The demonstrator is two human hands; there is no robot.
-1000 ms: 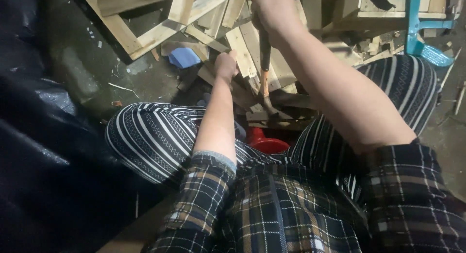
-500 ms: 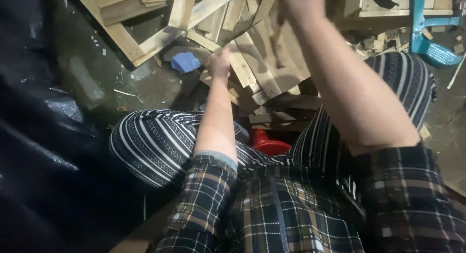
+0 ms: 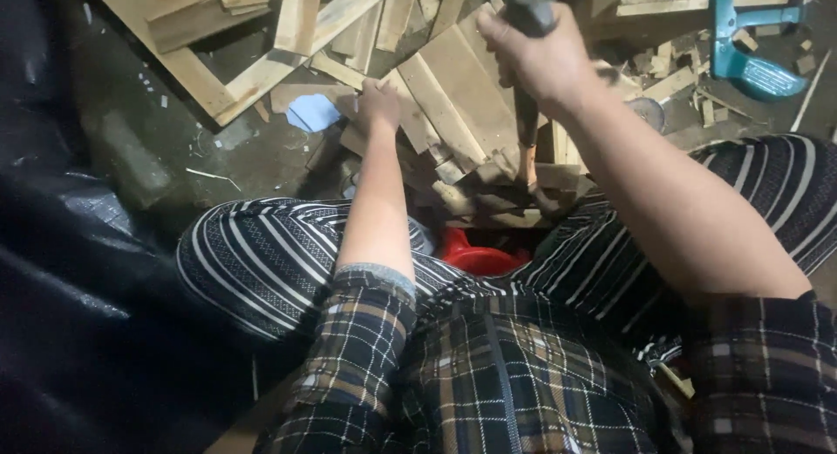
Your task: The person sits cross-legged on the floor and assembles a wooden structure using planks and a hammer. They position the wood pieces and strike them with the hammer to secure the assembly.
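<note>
Nearest to us are our plaid sleeves and striped trousers, with a red stool (image 3: 475, 255) showing between the knees. Just beyond the knees lies a pile of short wooden slats (image 3: 453, 114) on the dark floor (image 3: 174, 149). Our left hand (image 3: 378, 101) rests on the slats, fingers curled down onto one piece. Our right hand (image 3: 539, 57) is raised above the pile, its fingers wrapped tight around the dark grip of a hammer (image 3: 526, 114), whose shaft points down to the wood. A blue scrap (image 3: 312, 112) lies left of the pile. Farther off, a long wooden frame (image 3: 200, 62) lies at the left and a teal tool (image 3: 750, 66) at the right.
</note>
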